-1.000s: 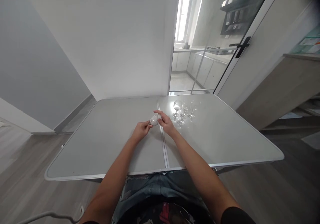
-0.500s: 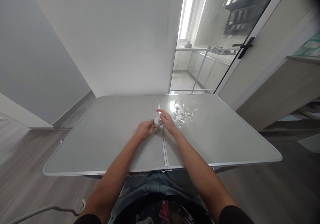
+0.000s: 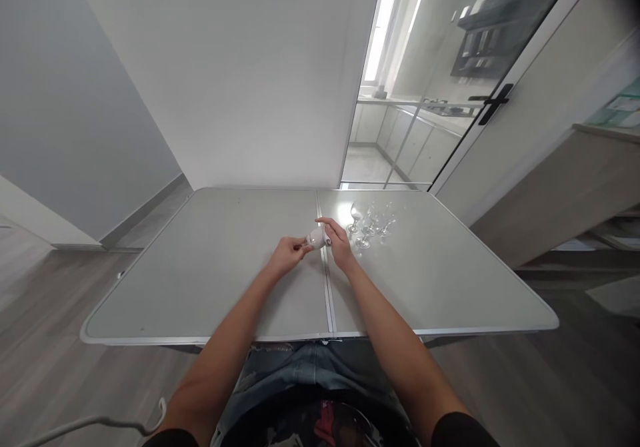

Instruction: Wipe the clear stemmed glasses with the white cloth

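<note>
A small clear stemmed glass (image 3: 316, 237) lies on its side between my two hands, just above the middle of the grey folding table (image 3: 210, 267). My left hand (image 3: 286, 256) pinches its stem end. My right hand (image 3: 339, 242) curls round the bowl end, with something white showing at the bowl. Right of my right hand, several more clear stemmed glasses (image 3: 369, 220) stand upright in a close group on the table.
The table has a metal seam (image 3: 324, 274) down its middle and a rounded metal rim. A white wall stands behind it, a glass door (image 3: 450, 94) with a black handle at the back right, and a wooden counter (image 3: 580, 187) at the right.
Both hands keep hold of the glass and have turned it slightly; the camera has shifted a little, so the table sits lower left in view.
</note>
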The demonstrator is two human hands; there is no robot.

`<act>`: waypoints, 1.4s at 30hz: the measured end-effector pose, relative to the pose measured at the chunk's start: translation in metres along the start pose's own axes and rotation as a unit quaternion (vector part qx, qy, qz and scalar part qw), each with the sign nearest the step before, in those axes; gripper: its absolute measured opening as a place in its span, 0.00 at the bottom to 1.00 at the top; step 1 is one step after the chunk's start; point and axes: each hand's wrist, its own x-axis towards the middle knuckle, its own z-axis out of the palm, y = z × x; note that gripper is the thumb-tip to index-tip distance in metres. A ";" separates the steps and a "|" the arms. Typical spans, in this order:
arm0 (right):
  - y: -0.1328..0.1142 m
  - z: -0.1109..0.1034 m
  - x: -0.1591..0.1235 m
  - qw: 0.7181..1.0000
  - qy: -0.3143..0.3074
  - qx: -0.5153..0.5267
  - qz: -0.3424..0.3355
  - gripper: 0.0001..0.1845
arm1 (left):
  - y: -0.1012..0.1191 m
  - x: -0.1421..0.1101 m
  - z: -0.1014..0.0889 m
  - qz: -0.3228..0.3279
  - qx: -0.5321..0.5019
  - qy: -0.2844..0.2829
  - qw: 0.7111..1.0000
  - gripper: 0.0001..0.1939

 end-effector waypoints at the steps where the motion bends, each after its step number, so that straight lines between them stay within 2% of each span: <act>1: 0.005 0.001 0.002 1.000 0.020 -0.004 0.015 0.19 | -0.001 0.000 0.004 0.033 0.089 0.048 0.994 0.17; 2: 0.009 0.001 0.005 0.999 0.040 -0.003 0.034 0.19 | -0.002 0.001 0.008 0.054 0.167 0.080 0.981 0.15; 4: 0.015 0.002 0.007 0.995 0.068 0.006 0.074 0.18 | -0.003 0.002 0.014 0.069 0.260 0.104 0.958 0.16; 6: 0.017 0.001 0.007 0.993 0.070 0.020 0.094 0.17 | -0.002 0.002 0.016 0.064 0.260 0.098 0.958 0.14; 8: 0.014 0.001 0.006 0.995 0.058 0.033 0.080 0.17 | 0.000 0.002 0.015 0.038 0.163 0.066 0.984 0.14; 10: 0.010 0.001 0.004 0.995 0.066 0.056 0.055 0.18 | 0.004 0.002 0.011 -0.011 -0.003 0.001 1.000 0.21; 12: 0.009 0.002 0.004 0.988 0.108 0.102 0.035 0.18 | 0.008 0.001 0.007 -0.061 -0.162 -0.056 0.983 0.24; 14: 0.011 0.003 0.006 0.972 0.163 0.169 0.022 0.19 | 0.010 0.001 0.005 -0.084 -0.255 -0.073 0.960 0.24; 17: 0.019 0.000 0.009 0.938 0.234 0.257 0.002 0.19 | 0.011 0.001 0.003 -0.074 -0.295 -0.036 0.952 0.25; 21: 0.022 -0.006 0.012 0.908 0.278 0.312 -0.022 0.17 | 0.010 0.001 -0.001 -0.024 -0.343 0.072 0.936 0.24; 24: 0.018 -0.001 0.012 0.920 0.236 0.313 -0.007 0.14 | 0.008 0.002 -0.003 0.040 -0.387 0.131 0.912 0.24; 26: 0.016 0.006 0.011 0.931 0.191 0.310 0.019 0.13 | 0.007 0.002 -0.002 0.065 -0.395 0.123 0.908 0.23; 28: 0.014 0.012 0.010 0.933 0.146 0.325 0.051 0.10 | 0.006 0.002 -0.001 0.061 -0.387 0.091 0.915 0.22; 31: 0.011 0.015 0.006 0.920 0.071 0.373 0.099 0.09 | 0.003 0.002 0.000 0.006 -0.392 0.005 0.920 0.22; 35: 0.003 0.007 0.002 0.905 -0.034 0.400 0.141 0.13 | -0.003 0.001 -0.006 -0.100 -0.407 -0.183 0.889 0.24; 37: -0.002 0.003 0.000 0.904 -0.082 0.384 0.167 0.15 | -0.006 0.000 -0.010 -0.135 -0.405 -0.239 0.872 0.23; 39: -0.005 0.002 -0.001 0.910 -0.105 0.359 0.181 0.15 | -0.008 -0.001 -0.013 -0.148 -0.407 -0.251 0.866 0.22; 42: -0.006 0.005 -0.001 0.939 -0.085 0.293 0.157 0.19 | -0.008 -0.001 -0.015 -0.127 -0.419 -0.215 0.873 0.22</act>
